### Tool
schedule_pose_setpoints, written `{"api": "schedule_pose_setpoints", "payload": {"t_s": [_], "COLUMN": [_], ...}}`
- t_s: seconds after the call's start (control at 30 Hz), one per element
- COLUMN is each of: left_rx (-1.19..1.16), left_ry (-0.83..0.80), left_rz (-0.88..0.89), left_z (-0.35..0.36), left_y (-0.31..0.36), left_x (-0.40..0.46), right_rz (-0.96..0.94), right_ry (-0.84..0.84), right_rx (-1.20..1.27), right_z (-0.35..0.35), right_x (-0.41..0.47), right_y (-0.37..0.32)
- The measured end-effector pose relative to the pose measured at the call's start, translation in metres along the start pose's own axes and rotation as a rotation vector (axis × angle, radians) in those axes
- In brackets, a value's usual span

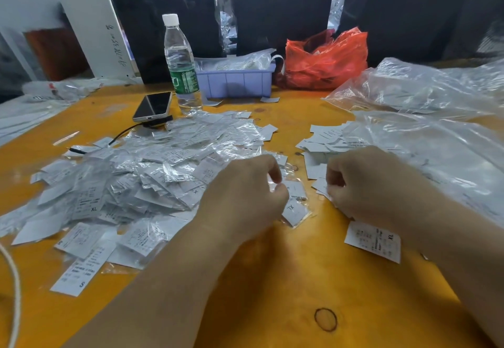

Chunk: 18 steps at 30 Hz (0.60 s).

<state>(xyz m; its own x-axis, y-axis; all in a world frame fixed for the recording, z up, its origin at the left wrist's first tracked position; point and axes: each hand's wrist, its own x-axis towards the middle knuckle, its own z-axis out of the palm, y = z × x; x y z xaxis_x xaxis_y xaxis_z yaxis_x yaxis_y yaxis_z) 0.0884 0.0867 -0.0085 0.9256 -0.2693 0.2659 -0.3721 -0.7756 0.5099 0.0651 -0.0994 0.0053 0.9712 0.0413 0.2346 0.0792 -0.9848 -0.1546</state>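
While palm down, left hand (245, 192) fingertips (276, 176) at bagged label (296, 189).

The right hand (365, 181) hides its fingertips, so what it perhaps holds cannot be told. Print on the labels (109, 184) is too small to read. A cord (17, 279) leaves the left edge.

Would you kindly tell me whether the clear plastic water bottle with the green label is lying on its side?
No, the clear plastic water bottle stands upright on the yellow table with its white cap on top.
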Motion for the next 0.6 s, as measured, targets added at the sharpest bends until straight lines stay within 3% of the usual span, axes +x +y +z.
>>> {"api": "schedule_pose_setpoints", "payload": {"t_s": [0.1,0.23,0.33,0.5,0.6], "left_rx": [-0.216,-0.79,-0.888,-0.967,-0.9], "left_ry": [-0.105,-0.335,-0.299,-0.259,-0.17], "left_rz": [0.037,-0.193,-0.265,-0.213,-0.154], "left_z": [0.01,0.009,0.013,0.013,0.008], "left_y": [0.01,0.02,0.02,0.021,0.019], "left_x": [-0.001,-0.001,0.002,0.0,-0.003], "right_rz": [-0.103,-0.241,-0.295,-0.355,-0.283], "right_ry": [0.122,0.198,0.278,0.132,0.163], "right_rx": [0.182,0.365,0.357,0.335,0.411], "right_z": [-0.001,-0.005,-0.008,-0.016,-0.024], "right_x": [-0.003,-0.012,-0.019,-0.028,-0.037], "right_y": [-0.004,-0.015,-0.02,-0.026,-0.017]}}
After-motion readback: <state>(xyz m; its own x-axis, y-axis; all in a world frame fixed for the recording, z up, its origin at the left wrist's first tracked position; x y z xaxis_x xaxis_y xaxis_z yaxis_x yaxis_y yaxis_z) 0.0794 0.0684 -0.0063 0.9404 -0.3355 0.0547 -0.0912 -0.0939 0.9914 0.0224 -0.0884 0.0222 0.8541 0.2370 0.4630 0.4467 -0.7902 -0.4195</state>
